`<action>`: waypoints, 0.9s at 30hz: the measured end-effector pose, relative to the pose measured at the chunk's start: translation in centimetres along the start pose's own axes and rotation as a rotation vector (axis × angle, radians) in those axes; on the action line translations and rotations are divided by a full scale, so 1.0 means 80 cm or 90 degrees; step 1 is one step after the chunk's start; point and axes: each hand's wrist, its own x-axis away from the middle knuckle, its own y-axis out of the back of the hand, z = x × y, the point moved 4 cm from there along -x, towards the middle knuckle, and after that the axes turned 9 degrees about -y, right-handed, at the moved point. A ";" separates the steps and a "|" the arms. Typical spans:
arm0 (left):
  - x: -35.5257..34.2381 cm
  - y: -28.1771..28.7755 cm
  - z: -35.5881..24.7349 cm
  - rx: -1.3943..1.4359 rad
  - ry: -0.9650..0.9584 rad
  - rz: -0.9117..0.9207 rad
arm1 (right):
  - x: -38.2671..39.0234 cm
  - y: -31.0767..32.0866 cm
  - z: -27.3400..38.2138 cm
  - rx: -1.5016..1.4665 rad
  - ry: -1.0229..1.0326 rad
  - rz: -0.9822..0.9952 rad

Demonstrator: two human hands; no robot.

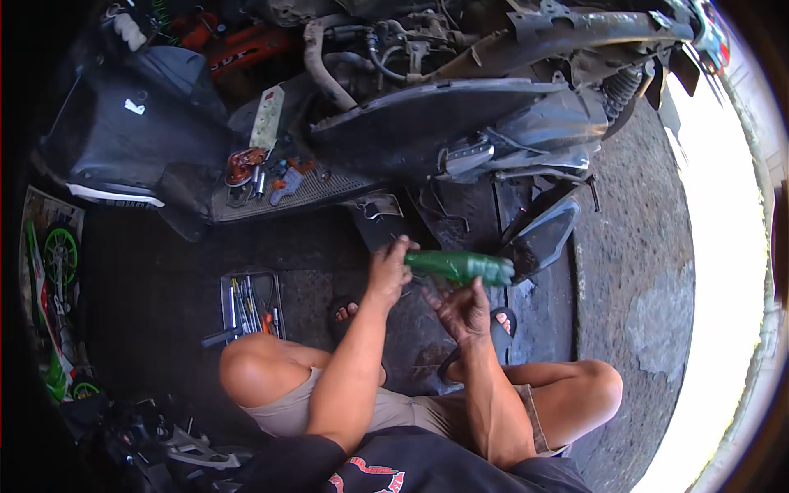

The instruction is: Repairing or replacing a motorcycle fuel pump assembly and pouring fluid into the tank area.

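A green plastic bottle lies nearly level in front of me, above the dark floor. My left hand is closed round its narrower left end, so the cap, if any, is hidden. Under the wider right end is my right hand, its fingers spread and slightly blurred. The right thumb reaches up to the bottle's lower side and seems to touch it. The right hand is not wrapped round the bottle. What the bottle contains cannot be made out.
A partly stripped scooter spans the far side. On its footboard lie a white power strip and small parts. A tray of tools sits near my left knee. A green-wheeled bike picture stands far left.
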 end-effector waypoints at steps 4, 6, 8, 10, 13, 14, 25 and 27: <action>-0.015 -0.013 0.033 -0.022 0.068 0.111 | 0.015 0.010 0.030 0.021 0.161 -0.142; -0.025 0.000 0.037 -0.015 0.080 0.093 | 0.023 0.003 0.030 0.064 0.195 -0.168; -0.036 0.002 0.040 0.004 0.110 0.059 | 0.018 -0.013 0.027 0.160 0.201 -0.183; -0.052 0.009 0.048 0.018 0.119 0.054 | 0.013 -0.023 0.026 0.159 0.243 -0.200; -0.061 -0.018 0.068 0.044 0.152 -0.030 | 0.020 -0.018 0.041 0.192 0.294 -0.232; -0.072 -0.013 0.069 0.037 0.154 -0.022 | 0.017 -0.020 0.039 0.219 0.298 -0.235; -0.166 0.038 0.119 0.518 0.199 -0.098 | 0.043 -0.084 0.036 0.626 0.435 -0.293; -0.172 0.052 0.115 0.544 0.189 -0.074 | 0.041 -0.101 0.031 0.684 0.413 -0.279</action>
